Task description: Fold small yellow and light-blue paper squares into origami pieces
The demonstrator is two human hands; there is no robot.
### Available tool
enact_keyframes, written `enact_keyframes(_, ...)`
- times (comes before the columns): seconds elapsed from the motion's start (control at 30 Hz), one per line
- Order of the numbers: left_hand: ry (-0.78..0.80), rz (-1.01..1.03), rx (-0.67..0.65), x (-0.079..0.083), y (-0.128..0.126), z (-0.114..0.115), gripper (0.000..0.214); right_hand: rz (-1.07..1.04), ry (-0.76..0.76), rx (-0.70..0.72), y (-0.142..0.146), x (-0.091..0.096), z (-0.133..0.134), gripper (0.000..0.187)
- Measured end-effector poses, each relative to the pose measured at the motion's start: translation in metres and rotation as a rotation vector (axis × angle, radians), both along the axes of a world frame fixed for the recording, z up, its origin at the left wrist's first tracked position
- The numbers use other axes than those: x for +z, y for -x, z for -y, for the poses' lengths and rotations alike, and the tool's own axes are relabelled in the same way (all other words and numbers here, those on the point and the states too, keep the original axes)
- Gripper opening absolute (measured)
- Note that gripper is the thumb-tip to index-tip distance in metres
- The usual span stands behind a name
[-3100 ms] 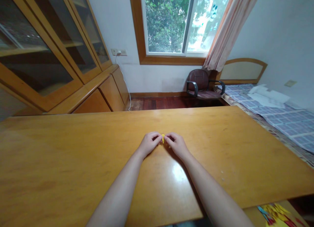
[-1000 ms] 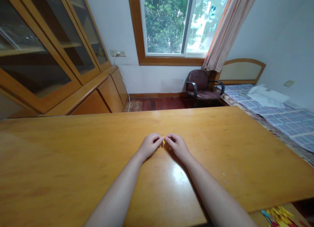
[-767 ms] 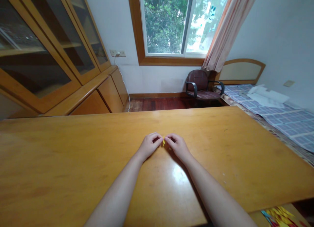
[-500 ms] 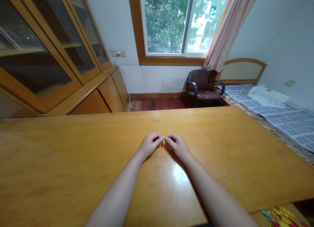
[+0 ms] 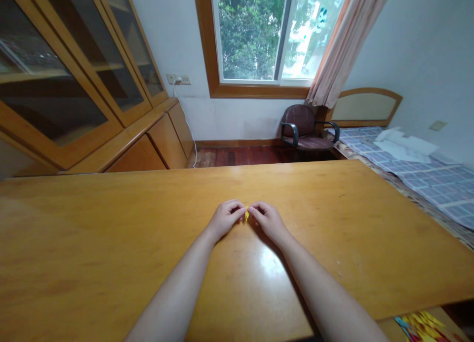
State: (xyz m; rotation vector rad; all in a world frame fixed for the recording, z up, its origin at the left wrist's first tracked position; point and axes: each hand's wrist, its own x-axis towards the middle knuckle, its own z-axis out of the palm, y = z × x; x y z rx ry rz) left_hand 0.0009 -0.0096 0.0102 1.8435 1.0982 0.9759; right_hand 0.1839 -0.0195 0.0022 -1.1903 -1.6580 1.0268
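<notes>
A small yellow folded paper piece sits pinched between the fingertips of both my hands, just above the middle of the wooden table. My left hand is curled, its thumb and fingers closed on the paper's left side. My right hand is curled the same way on the right side. Most of the paper is hidden by my fingers.
A heap of yellow, blue and red paper strips lies below the table's near right corner. Beyond the table stand a dark office chair, wooden glass-door cabinets at left, a bed at right and a window.
Less yellow paper shows between my fingertips than three seconds ago. Both hands stay in the same place on the table.
</notes>
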Motion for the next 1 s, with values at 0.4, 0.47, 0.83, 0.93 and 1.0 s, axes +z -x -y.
enact_keyframes(0.4, -0.06, -0.066, 0.048, -0.001, -0.0025, 0.0005, 0.025, 0.078, -0.085, -0.022, 0.0003, -0.0051, -0.0011, 0.023)
enact_keyframes(0.47, -0.043, -0.06, 0.043, -0.0001, -0.0023, 0.0009, 0.027, 0.089, -0.097, -0.02, 0.0003, -0.0043, -0.0013, 0.023)
enact_keyframes(0.83, -0.08, -0.059, 0.052, -0.0022, -0.0024, 0.0002, 0.021, 0.045, -0.052, -0.04, 0.0007, -0.0011, -0.0008, 0.023)
enact_keyframes(0.93, -0.089, -0.069, 0.056, -0.0039, -0.0023, 0.0, 0.02, 0.041, -0.046, -0.04, 0.0009, -0.0001, -0.0006, 0.023)
enact_keyframes(1.0, -0.085, -0.078, 0.057, -0.0052, -0.0022, -0.0005, 0.021, 0.044, -0.053, -0.037, 0.0008, -0.0002, -0.0007, 0.023)
